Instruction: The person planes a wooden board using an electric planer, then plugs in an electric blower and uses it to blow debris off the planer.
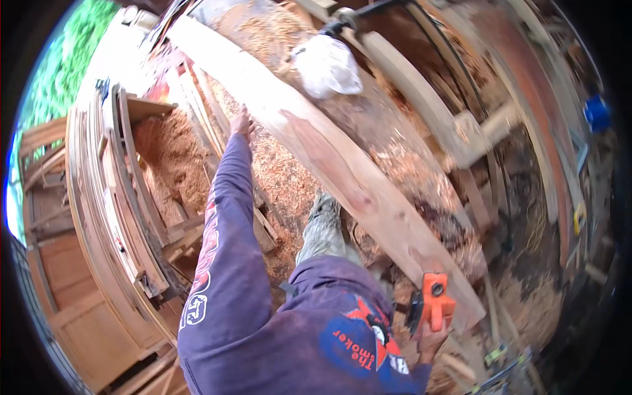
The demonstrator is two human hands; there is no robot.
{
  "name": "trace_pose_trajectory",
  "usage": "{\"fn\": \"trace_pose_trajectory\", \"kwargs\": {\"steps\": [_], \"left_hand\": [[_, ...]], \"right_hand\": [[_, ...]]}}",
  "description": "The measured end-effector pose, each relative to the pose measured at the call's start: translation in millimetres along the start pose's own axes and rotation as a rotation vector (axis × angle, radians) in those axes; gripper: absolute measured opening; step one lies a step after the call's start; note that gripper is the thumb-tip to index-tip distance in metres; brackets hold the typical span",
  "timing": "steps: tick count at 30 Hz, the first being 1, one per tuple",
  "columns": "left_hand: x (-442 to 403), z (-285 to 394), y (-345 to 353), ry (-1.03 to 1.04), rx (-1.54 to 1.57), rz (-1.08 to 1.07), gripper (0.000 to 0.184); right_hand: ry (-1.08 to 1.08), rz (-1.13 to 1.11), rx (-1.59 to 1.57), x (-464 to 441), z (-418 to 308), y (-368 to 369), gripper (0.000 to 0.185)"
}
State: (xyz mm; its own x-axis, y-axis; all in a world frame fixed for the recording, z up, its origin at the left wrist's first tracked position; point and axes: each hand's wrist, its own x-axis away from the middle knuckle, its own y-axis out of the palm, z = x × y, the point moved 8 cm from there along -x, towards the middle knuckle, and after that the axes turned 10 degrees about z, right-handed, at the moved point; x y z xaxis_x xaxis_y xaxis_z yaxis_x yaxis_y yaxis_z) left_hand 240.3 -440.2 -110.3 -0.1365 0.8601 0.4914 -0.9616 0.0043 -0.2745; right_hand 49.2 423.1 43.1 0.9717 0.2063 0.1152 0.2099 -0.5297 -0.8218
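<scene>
From my distant seat at the head camera, I look down on a person in a purple long-sleeved shirt (pixel 227 283) beside a long pale plank (pixel 316 141), which runs from the upper left of the view to the lower right, its grain marked with darker reddish patches. The right hand (pixel 431 338) is closed around an orange power tool (pixel 437 304) at the plank's lower-right end; whether the tool's base meets the wood, I cannot tell. The left arm reaches far forward, its hand (pixel 241 124) at the plank's near edge, the fingers too small for me to tell whether they grip or merely rest. Wood shavings (pixel 283 168) lie thick on the ground between the plank and the stacked boards (pixel 89 178) at left. Beyond the plank, a white bag (pixel 327 69) sits on a broad, shavings-strewn surface (pixel 401 155), with heavy timber (pixel 411 85) farther right. Brown wooden panels (pixel 99 342) stand at lower left; greenery (pixel 66 69) shows at upper left.
</scene>
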Motion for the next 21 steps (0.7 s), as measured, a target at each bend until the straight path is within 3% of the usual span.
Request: {"fn": "trace_pose_trajectory", "kwargs": {"steps": [2, 4, 5, 6, 8, 12, 14, 16, 17, 18, 19, 21], "left_hand": [[-48.5, 10.5, 10.0, 0.016, 0.032, 0.008, 0.053], [-69.5, 12.0, 15.1, -0.002, 0.124, 0.080, 0.027], [-74.3, 12.5, 10.7, -0.007, -0.058, 0.124, 0.018], [-73.0, 8.7, 8.0, -0.036, 0.080, 0.140, 0.018], [-67.3, 4.0, 4.7, -0.050, 0.046, 0.106, 0.022], [-64.6, -16.7, 6.9, -0.135, 0.076, 0.009, 0.027], [-48.0, -11.2, 10.8, -0.109, 0.008, -0.018, 0.030], [-39.5, -14.2, 15.0, 0.010, -0.015, -0.021, 0.039], [-66.7, -36.6, 14.8, 0.151, -0.316, -0.060, 0.040], [-12.3, -11.6, 18.8, -0.016, -0.119, -0.113, 0.041], [-10.6, -27.4, 23.7, -0.071, 0.008, -0.150, 0.041], [3.3, -36.2, 27.1, -0.082, -0.041, -0.184, 0.041]], "right_hand": [[0.246, -0.136, -0.089, -10.3, -45.1, 25.4, 0.027], [0.258, -0.176, -0.072, -17.2, -72.2, 47.3, 0.026], [0.269, -0.201, -0.056, -21.5, -82.4, 58.7, 0.026], [0.257, -0.200, -0.064, -26.9, -94.6, 67.9, 0.026], [-0.029, -0.181, -0.038, -38.0, -136.1, 79.2, 0.023], [0.143, -0.291, -0.061, -57.0, -177.8, 95.2, 0.026], [0.028, -0.305, -0.051, -64.6, -165.8, 104.8, 0.025], [0.005, -0.325, -0.124, -71.6, -174.2, 113.9, 0.027], [-0.033, -0.359, -0.105, -71.4, -161.8, 117.9, 0.027], [0.005, -0.392, -0.070, -71.9, -154.4, 119.4, 0.027], [0.013, -0.387, -0.082, -74.2, -149.9, 121.2, 0.025], [-0.099, -0.386, -0.068, -82.2, -170.2, 117.6, 0.019]]}}
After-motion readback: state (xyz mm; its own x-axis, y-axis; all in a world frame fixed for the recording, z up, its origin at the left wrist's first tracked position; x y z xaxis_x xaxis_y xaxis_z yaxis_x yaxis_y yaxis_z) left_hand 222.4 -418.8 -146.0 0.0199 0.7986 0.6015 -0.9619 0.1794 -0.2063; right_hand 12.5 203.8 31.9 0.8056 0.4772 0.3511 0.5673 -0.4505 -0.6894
